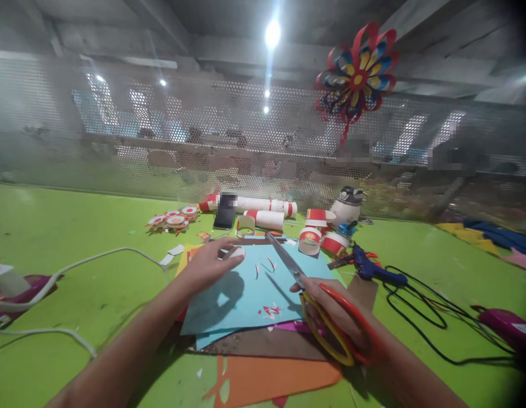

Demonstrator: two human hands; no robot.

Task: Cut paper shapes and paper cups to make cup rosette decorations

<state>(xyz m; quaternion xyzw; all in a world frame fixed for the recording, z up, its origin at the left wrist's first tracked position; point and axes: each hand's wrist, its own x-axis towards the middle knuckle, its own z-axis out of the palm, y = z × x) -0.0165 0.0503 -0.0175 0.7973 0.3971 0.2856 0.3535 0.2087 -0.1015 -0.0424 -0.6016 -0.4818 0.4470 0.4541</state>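
Observation:
Large scissors with one red and one yellow handle (326,328) are in my right hand (335,309), their blades slanting up and left over light blue paper (220,306). My left hand (216,260) hovers over the paper's upper left, its thumb and fingers curved toward each other; a small pale piece (236,253) shows between them. Thin red-and-white strips (270,263) and small red scraps (270,311) lie on the blue sheet. Orange paper (271,377) sits nearer me on the green table (131,226).
Behind the paper are a phone (225,218), white-and-red paper rolls (265,219), cut cups (309,240) and a jug (347,208). At right lie a blue glue gun (373,269) and black cables. A white cable (118,250) crosses the left side. A paper flower (357,79) hangs above.

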